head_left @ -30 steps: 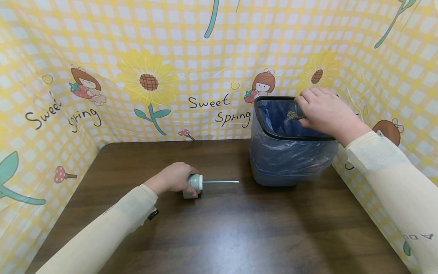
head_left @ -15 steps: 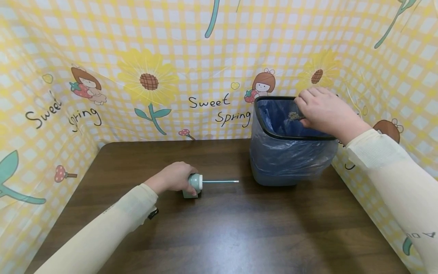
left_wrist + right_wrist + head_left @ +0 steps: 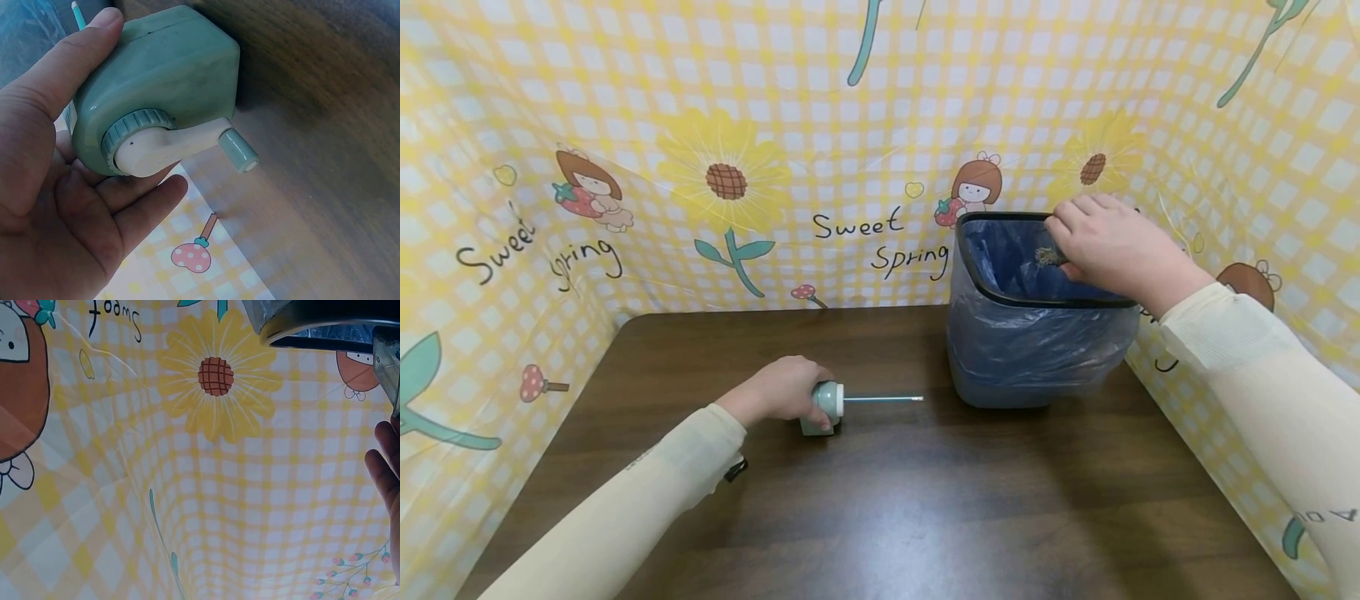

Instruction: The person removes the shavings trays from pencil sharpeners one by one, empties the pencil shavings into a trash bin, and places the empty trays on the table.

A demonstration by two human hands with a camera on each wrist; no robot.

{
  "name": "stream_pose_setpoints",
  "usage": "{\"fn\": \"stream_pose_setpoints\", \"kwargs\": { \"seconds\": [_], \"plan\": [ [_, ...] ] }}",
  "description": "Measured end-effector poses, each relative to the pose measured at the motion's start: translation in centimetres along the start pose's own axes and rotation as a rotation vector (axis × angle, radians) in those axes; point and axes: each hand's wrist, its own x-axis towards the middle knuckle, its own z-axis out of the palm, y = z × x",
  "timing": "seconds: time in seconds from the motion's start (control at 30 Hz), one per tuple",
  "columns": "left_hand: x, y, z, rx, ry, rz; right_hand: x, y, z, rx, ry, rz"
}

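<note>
My left hand (image 3: 786, 387) grips a green hand-crank pencil sharpener (image 3: 169, 69) on the table, thumb on one side and fingers below. Its white crank arm (image 3: 181, 145) with a green knob shows in the left wrist view. A teal pencil (image 3: 883, 398) sticks out of the sharpener toward the right. Over the mouth of a trash bin (image 3: 1000, 396), my right hand (image 3: 1112, 237) holds a small clear shavings container (image 3: 386, 365), mostly hidden by the hand in the head view. Greyish-brown pencil shavings (image 3: 1046, 257) show at its end, tilted into the bin.
A bluish plastic bag (image 3: 1037, 333) lines the bin and hangs over its outside, under a black rim (image 3: 1037, 302). The bin stands at the back right of the dark wooden table (image 3: 880, 500). Yellow checked cloth (image 3: 850, 150) walls the back and sides.
The right hand has barely shifted over the bin, and the visible shavings have moved slightly right, closer to the fingers. The left hand, sharpener and pencil have stayed in place.
</note>
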Motion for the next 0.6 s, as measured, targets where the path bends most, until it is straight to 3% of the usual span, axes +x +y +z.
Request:
{"fn": "stream_pose_setpoints", "kwargs": {
  "seconds": [0.6],
  "plan": [
    [-0.02,-0.10,0.12,0.000,0.009,0.003,0.04,0.17,0.32,-0.053,0.023,-0.048]
  ]
}}
